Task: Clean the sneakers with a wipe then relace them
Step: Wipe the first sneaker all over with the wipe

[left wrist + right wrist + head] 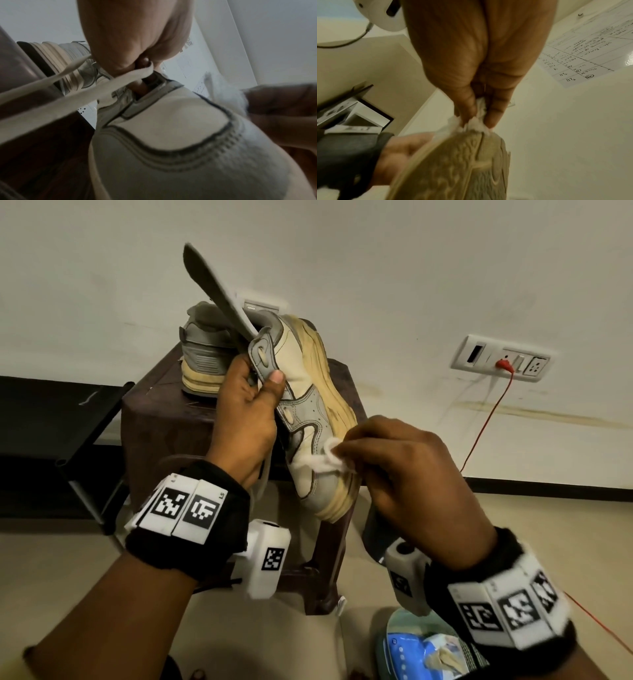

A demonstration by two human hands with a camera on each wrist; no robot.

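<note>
A cream and grey sneaker point(308, 402) with a yellowed sole is held up in the air, toe pointing down, its insole point(219, 292) sticking out of the opening. My left hand point(246, 409) grips it by the eyelet flap, thumb on the outside. My right hand point(394, 460) pinches a crumpled white wipe point(330, 455) and presses it against the sneaker's side near the toe. A cream lace point(73, 97) hangs loose past the left hand point(137, 40). From the right wrist I see the wipe point(477, 121) between the fingers point(496, 108), above the sole point(453, 162).
The second grey sneaker point(202, 354) stands on a dark brown stool point(164, 412) against the wall. A wipe packet point(428, 648) lies on the floor at bottom right. A red cable point(486, 419) runs from a wall socket point(501, 361). A black rack point(68, 433) is at left.
</note>
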